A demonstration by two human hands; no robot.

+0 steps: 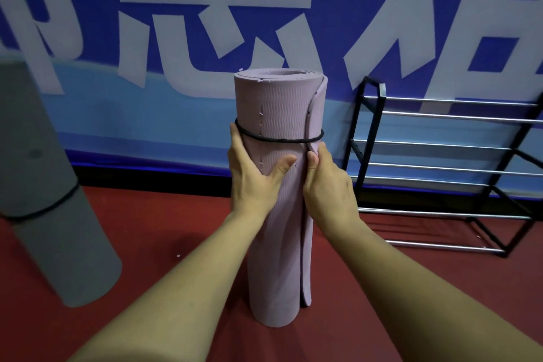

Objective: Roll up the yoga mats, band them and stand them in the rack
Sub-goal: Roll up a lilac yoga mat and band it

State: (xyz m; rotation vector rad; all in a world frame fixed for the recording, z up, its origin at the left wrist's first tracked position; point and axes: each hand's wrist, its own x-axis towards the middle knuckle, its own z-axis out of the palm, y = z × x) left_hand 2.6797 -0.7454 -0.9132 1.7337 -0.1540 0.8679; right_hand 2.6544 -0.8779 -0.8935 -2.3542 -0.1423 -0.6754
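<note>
A rolled pale purple yoga mat [279, 109] stands upright on the red floor in the middle of the view. A black elastic band [282, 139] circles it about a third of the way down from its top. My left hand [252, 173] grips the roll's left side just under the band, thumb across the front. My right hand [329, 182] holds the right side, thumb and fingers pinching the mat's loose outer edge right below the band. A black-framed rack [440, 167] with silver crossbars stands at the right against the wall, holding nothing visible.
A rolled grey mat [44, 185] with a black band around it leans at the left. A blue and white banner wall [205, 23] runs behind everything. Red floor [182, 238] spreads between the two mats and in front of the rack.
</note>
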